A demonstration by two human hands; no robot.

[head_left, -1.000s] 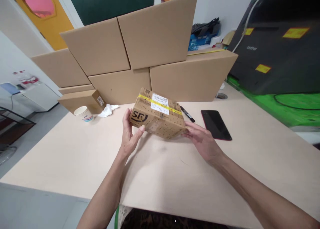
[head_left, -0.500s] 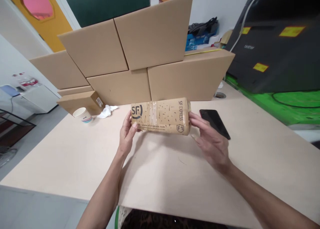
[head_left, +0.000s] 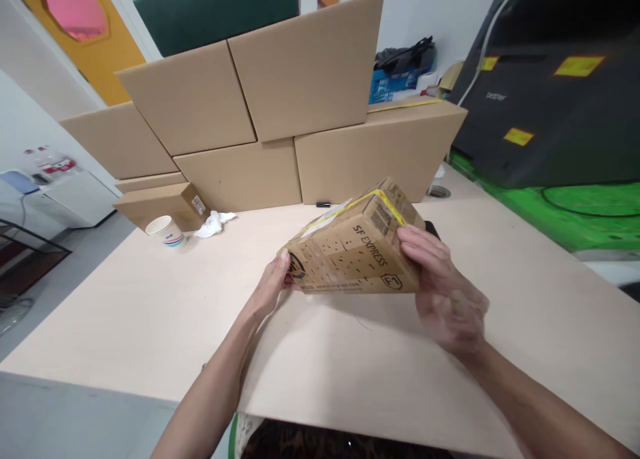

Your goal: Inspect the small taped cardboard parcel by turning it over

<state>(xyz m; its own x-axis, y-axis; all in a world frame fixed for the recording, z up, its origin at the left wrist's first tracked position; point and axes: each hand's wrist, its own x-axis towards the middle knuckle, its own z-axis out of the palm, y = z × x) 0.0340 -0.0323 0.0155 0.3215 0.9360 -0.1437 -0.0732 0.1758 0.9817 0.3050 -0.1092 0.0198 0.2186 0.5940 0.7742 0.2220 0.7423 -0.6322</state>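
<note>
A small brown SF Express cardboard box (head_left: pixel 345 259) is tilted above the table, its right end turned toward me. Yellow tape runs over its top edge and end, and a pale label lies along the top. My left hand (head_left: pixel 273 282) grips the left end, thumb on the printed side. At the right end, my right hand (head_left: pixel 445 285) presses its fingers on the box's end face; its thumb is smeared by motion. A dark phone (head_left: pixel 432 229) is mostly hidden behind the right hand and box.
Large cardboard boxes (head_left: pixel 240 172) are stacked along the back of the table (head_left: pixel 150 312). A paper cup (head_left: pixel 165 231), crumpled tissue (head_left: pixel 215 224) and a smaller box (head_left: pixel 160 202) stand left. A black marker (head_left: pixel 323 205) lies behind the held box. A dark Brother machine (head_left: pixel 540 99) is at right.
The box has rotated and tipped, so its taped top and right end now show. Both hands moved with it, a little lower and to the right. The marker has come into view.
</note>
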